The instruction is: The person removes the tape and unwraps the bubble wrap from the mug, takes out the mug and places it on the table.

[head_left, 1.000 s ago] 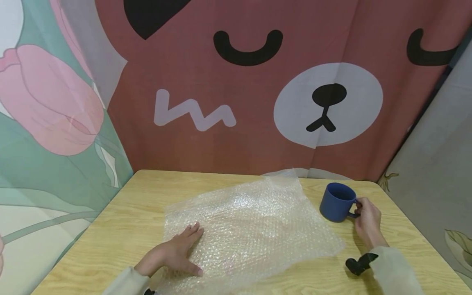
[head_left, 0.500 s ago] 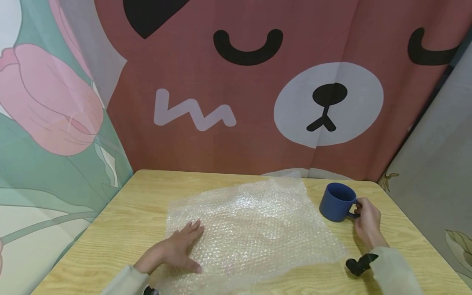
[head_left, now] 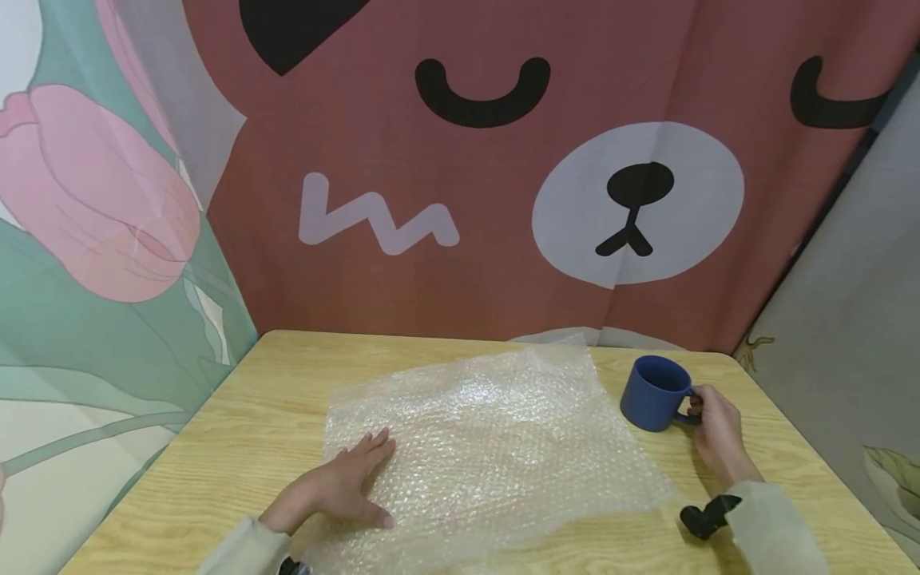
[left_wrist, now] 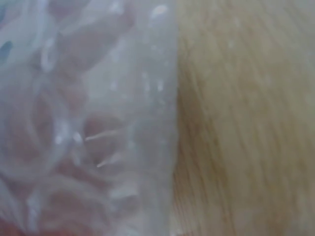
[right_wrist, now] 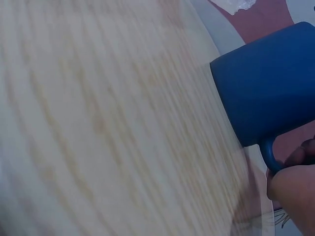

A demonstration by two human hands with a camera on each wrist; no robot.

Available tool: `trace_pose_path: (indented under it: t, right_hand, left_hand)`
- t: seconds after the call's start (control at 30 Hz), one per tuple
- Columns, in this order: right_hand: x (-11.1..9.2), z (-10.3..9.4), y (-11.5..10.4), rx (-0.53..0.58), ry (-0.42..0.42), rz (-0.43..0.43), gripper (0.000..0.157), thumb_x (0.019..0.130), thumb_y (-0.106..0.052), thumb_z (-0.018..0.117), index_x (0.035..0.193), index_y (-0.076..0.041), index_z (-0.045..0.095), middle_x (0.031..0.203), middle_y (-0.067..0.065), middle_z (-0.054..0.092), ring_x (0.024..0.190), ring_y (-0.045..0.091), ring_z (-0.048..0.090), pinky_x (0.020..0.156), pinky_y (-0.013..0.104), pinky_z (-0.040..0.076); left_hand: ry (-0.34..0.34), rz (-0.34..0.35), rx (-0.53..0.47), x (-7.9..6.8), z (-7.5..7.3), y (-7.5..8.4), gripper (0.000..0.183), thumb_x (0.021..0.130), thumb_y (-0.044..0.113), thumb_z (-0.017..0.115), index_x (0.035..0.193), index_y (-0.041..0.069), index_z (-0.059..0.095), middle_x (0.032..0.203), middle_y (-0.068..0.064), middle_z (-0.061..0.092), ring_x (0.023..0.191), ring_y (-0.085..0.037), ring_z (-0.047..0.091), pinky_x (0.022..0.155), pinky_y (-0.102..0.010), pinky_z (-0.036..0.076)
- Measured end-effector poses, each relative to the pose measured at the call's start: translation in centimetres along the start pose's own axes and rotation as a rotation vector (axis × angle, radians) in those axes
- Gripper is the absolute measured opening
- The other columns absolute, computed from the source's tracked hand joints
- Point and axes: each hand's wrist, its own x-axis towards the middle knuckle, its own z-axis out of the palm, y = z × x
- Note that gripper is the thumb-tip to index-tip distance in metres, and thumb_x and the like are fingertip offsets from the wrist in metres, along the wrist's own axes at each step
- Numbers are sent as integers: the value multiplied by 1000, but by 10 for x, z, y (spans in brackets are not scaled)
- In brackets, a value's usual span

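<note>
A sheet of clear bubble wrap (head_left: pixel 503 447) lies spread over the middle of the wooden table. My left hand (head_left: pixel 345 483) rests on its left part, fingers extended and thumb apart. Close up in the left wrist view, the edge of the bubble wrap (left_wrist: pixel 98 123) shows blurred against the wood. A blue mug (head_left: pixel 652 395) stands upright just right of the sheet. My right hand (head_left: pixel 719 435) pinches the mug's handle from the right. In the right wrist view the mug (right_wrist: pixel 270 83) appears sideways, its handle between the thumb and fingers.
The wooden table (head_left: pixel 266 407) shows bare wood left of the sheet and along the right side. Behind it hangs a reddish curtain (head_left: pixel 402 295) with a bear face, and patterned cloths hang at both sides. A black wrist device (head_left: pixel 707 517) juts out at the right sleeve.
The bubble wrap's left edge and far corner have shifted slightly to the right, and its front right edge sits flatter. Both hands have stayed nearly still; the mug has hardly moved.
</note>
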Motion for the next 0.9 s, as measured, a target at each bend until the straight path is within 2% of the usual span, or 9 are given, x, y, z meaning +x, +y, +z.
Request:
trace_pose_path:
  t: [0.27, 0.53, 0.73, 0.9]
  right_hand:
    - [-2, -3, 0, -161, -15, -46, 30, 98, -22, 53, 70, -17, 61, 72, -8, 52, 74, 8, 48, 68, 17, 41]
    - [-3, -5, 0, -186, -4, -62, 28, 98, -22, 55, 72, -15, 62, 71, -7, 53, 73, 9, 48, 65, 18, 42]
    - [-6, -6, 0, -314, 24, -134, 24, 98, -25, 55, 78, -16, 65, 74, -9, 58, 76, 7, 52, 66, 16, 43]
    - [-6, -9, -7, -474, 39, -205, 22, 100, -34, 50, 95, -20, 67, 83, -19, 60, 83, 2, 52, 68, 14, 41]
  left_hand:
    - [-3, -5, -25, 0, 0, 1, 108, 72, 43, 83, 148, -8, 26, 156, -28, 12, 140, -49, 8, 106, -69, 9]
    - [-10, 6, -36, 3, 0, -2, 107, 72, 44, 83, 148, -9, 27, 155, -28, 13, 140, -49, 8, 107, -67, 12]
    - [-26, 11, -72, 0, -1, 0, 104, 75, 40, 82, 148, -9, 26, 155, -29, 11, 140, -50, 7, 109, -64, 13]
    - [-24, 36, -84, -3, -3, 2, 94, 82, 35, 77, 146, -12, 27, 154, -31, 11, 139, -51, 8, 109, -63, 13]
